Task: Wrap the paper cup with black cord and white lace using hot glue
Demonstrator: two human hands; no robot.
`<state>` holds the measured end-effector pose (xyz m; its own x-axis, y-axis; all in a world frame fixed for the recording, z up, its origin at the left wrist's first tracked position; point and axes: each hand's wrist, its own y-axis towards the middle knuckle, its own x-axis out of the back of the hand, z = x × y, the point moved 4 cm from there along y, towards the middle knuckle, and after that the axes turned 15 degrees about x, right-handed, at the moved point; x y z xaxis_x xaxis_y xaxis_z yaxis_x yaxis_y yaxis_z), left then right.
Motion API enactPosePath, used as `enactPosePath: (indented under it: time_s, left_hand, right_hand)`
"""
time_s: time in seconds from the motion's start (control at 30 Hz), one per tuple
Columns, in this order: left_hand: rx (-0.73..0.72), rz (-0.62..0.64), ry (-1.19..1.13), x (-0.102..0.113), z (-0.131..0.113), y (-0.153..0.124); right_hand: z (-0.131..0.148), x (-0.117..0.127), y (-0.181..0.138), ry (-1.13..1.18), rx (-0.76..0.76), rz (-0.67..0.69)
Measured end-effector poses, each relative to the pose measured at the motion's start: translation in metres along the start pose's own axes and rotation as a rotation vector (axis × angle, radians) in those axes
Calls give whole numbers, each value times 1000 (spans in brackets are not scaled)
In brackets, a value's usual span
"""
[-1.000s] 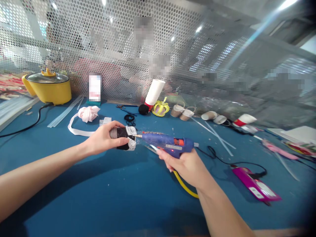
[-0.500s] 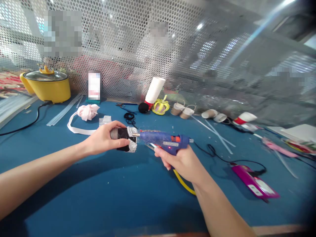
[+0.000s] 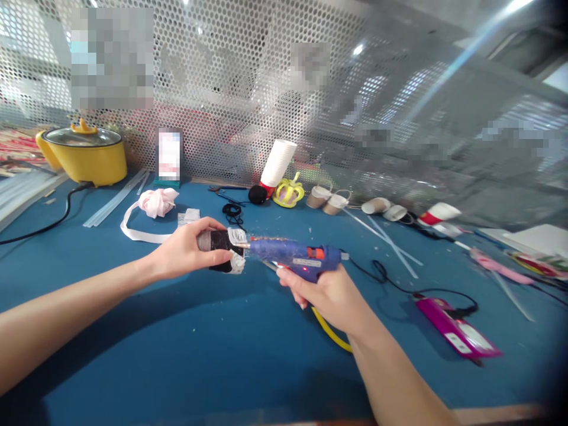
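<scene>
My left hand (image 3: 190, 248) is closed around a small black piece with white lace trim (image 3: 236, 262) and grey cord wound at its left end. A blue hot glue gun (image 3: 293, 253) is gripped in my right hand (image 3: 326, 290), its red light lit. The metal nozzle points left and meets or nearly meets the lace; exact contact is unclear. Beneath the gun a thin silver tip shows, and a yellow curved handle (image 3: 331, 331) emerges below my right hand; I cannot tell whether both belong to one tool. My left palm hides part of the black piece.
Behind the hands stand a yellow pot (image 3: 86, 157), a phone (image 3: 169, 155), stacked white cups (image 3: 278, 163) and a yellow crown-shaped basket (image 3: 288, 192). Pink-white ribbon (image 3: 157, 203) lies left. A purple power strip (image 3: 457, 331) and the gun's cord lie right. Perforated metal (image 3: 213, 89) rises behind.
The glue gun's nozzle has shifted slightly down on the lace end. Both hands keep their grips, and the black piece stays almost in place.
</scene>
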<state>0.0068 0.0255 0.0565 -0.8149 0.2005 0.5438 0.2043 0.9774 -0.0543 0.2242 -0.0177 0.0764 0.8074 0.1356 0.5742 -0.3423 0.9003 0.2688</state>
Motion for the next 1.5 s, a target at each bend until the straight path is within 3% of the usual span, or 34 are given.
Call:
enactPosePath:
  time_s: [1.1,1.23,1.5]
  left_hand:
    - [-12,0,2,0,-3,-3]
    - [11,40,-69,-1,-3,-3]
    - [190,179,-384,-4,-2,-2]
  right_hand:
    - [3,1,-1,11,-7,-11]
    - [2,-1,0,52,1,4]
    - [0,0,-2,57,15,13]
